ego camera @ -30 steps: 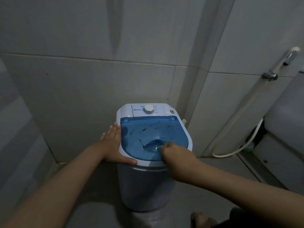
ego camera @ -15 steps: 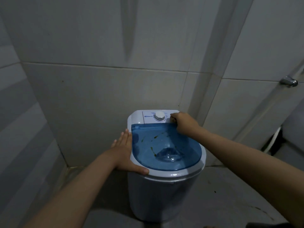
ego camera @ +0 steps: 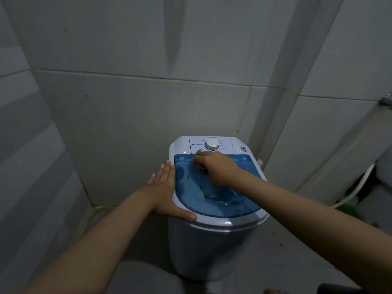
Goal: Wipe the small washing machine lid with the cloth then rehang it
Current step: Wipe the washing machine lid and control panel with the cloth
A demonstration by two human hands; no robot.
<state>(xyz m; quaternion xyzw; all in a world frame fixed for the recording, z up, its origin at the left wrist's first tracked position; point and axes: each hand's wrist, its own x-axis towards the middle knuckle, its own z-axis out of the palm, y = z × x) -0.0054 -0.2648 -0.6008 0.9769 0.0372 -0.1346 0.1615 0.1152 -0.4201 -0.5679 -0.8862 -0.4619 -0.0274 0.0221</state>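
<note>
**Head view: both hands on washer top**

Small washing machine (ego camera: 214, 240) stands in a tiled corner; blue translucent lid (ego camera: 218, 198) closed, a few green specks on it. Left hand (ego camera: 167, 192) flat and unclenched against the washer's left rim, thumb along the front edge. Right hand (ego camera: 214, 166) curled knuckles-up on the lid's rear part, just below the white dial (ego camera: 211, 144). A dark bit under its fingers may be the cloth; cannot tell.

Just beyond my right hand (ego camera: 214, 166), the control panel (ego camera: 211, 145) carries a small blue brand mark, too blurred to read.
</note>
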